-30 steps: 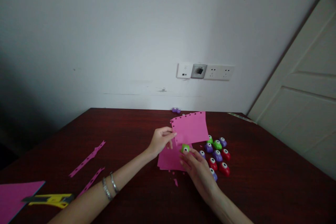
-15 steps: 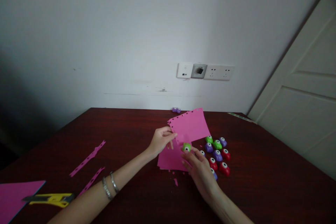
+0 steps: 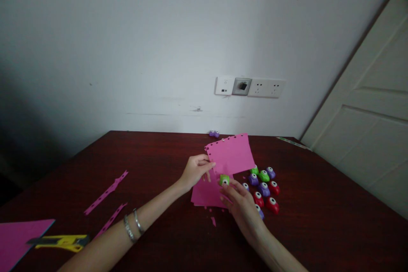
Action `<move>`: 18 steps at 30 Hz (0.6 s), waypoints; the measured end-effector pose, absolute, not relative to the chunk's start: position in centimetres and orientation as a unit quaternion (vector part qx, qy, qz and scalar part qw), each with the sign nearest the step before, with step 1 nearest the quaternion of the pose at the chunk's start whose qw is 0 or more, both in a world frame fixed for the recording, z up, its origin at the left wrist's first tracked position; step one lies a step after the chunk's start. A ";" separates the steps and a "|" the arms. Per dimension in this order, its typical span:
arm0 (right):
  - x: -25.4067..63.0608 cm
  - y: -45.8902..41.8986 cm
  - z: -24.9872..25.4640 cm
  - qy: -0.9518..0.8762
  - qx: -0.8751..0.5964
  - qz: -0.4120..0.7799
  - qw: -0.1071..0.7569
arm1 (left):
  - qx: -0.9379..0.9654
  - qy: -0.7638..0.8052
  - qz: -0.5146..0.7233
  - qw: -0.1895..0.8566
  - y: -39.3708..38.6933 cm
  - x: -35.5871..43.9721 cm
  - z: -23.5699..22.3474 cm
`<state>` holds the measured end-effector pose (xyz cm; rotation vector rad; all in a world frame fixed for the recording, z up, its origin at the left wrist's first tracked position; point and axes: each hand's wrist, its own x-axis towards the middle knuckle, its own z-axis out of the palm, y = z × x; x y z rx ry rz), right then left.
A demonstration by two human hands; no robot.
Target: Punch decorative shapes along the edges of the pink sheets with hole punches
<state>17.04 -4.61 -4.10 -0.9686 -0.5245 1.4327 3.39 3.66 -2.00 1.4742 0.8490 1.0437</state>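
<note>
A pink sheet of paper (image 3: 231, 155) with small holes punched along its left and top edges is raised above the table. My left hand (image 3: 198, 169) pinches its lower left side. In my right hand (image 3: 240, 199) is a green craft punch (image 3: 224, 179) with a white round button, held close to the sheet's lower edge. More pink sheets (image 3: 204, 193) lie stacked beneath. Several red, purple and green craft punches (image 3: 264, 188) stand to the right of my right hand.
On the left lie two punched pink strips (image 3: 106, 193) and a yellow utility knife (image 3: 63, 242) across a pink sheet (image 3: 19, 242). Two purple punches (image 3: 214, 134) stand by the wall. Pink scraps (image 3: 213, 221) dot the dark wooden table (image 3: 153, 238).
The held sheet has dipped slightly and shifted a little to the right. The green craft punch has moved slightly left in my right hand.
</note>
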 end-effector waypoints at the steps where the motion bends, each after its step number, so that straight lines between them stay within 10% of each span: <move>1: 17.0 -4.6 -4.0 -0.229 -0.421 0.622 0.619 | 0.620 0.357 0.442 0.542 3.7 3.4 -2.0; 18: 17.0 -4.8 -3.4 -0.253 -0.418 0.576 0.656 | 0.562 0.370 0.471 0.570 2.7 4.4 -3.2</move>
